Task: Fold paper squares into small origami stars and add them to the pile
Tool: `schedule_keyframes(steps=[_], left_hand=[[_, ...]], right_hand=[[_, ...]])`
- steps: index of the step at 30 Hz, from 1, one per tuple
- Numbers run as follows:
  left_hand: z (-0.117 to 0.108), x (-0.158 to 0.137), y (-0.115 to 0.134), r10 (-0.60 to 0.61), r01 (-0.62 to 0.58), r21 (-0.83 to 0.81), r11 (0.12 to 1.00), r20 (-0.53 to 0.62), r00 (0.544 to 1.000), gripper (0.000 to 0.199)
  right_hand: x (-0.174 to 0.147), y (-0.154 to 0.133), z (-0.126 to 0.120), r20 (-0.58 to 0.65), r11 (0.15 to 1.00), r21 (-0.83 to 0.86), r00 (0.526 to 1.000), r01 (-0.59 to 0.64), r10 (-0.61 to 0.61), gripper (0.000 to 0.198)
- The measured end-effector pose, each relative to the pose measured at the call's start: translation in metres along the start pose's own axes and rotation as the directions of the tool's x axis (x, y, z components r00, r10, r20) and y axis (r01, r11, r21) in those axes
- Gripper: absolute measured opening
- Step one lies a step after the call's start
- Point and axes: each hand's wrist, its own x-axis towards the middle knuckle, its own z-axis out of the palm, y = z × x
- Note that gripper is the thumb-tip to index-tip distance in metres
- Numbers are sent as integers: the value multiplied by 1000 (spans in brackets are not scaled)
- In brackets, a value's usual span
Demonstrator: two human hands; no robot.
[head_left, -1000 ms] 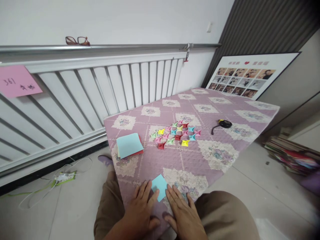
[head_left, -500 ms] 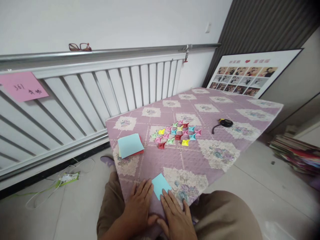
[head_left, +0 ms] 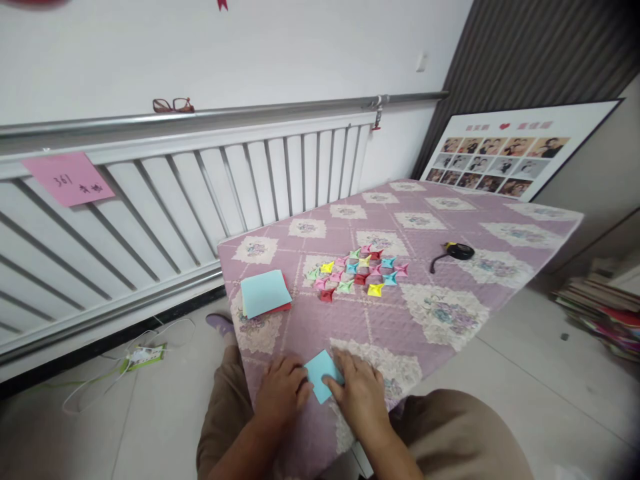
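A small light blue paper square (head_left: pixel 323 375), seemingly folded, lies on the tablecloth near the table's front corner, turned like a diamond. At its left corner is my left hand (head_left: pixel 283 392), fingers curled in with the tips touching the edge. My right hand (head_left: pixel 361 390) grips the right side, thumb lying on the paper and fingers bent around the upper right edge. Beyond the hands, several small folded paper shapes (head_left: pixel 361 280) in pink, red, yellow, green and blue sit in rows. To their left rests a stack of paper sheets (head_left: pixel 265 293), light blue on top, red beneath.
A black and yellow tape measure (head_left: pixel 460 251) lies at the right on the floral tablecloth (head_left: pixel 310 323). A white radiator (head_left: pixel 295 173) borders the table's far left side. Glasses (head_left: pixel 173 105) perch on the pipe above. A photo board (head_left: pixel 500 150) leans at the back.
Both hands were flat with fingers stretched out; now their fingers are bent at the paper's edges. My right hand has moved up along the right side. The camera view has shifted slightly.
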Motion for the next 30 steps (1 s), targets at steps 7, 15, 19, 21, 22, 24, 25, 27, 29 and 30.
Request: schedule_keyframes(steps=[7,15,19,21,22,24,25,27,29,30], left_hand=[[-4,21,5,-57,57,-114,992,-5,998,28],[-5,32,-4,11,5,-107,994,147,989,56],[-8,38,-5,41,-14,-136,991,204,978,56],[-9,39,-5,45,-13,-152,988,210,977,53],[-10,40,-5,44,-10,-159,987,212,976,51],[-9,40,-4,39,-3,-170,986,214,976,50],[-9,40,-4,37,0,-173,985,214,976,49],[-8,40,-5,37,2,-177,984,215,976,50],[-7,40,-5,38,1,-180,984,213,976,49],[-7,40,-5,42,-3,-182,983,209,977,49]], right_hand=[[0,9,4,46,998,57,999,10,-13,39],[4,9,9,69,991,116,996,-63,56,42],[4,11,13,64,991,118,997,-61,53,43],[5,12,14,61,990,129,997,-59,52,41],[5,12,14,62,989,135,997,-62,54,40],[5,11,13,64,987,143,996,-76,67,37],[6,11,13,64,986,143,995,-84,75,38],[6,10,13,59,986,136,995,-93,85,43],[6,9,14,54,988,128,995,-89,82,49],[6,9,14,52,988,127,996,-83,77,50]])
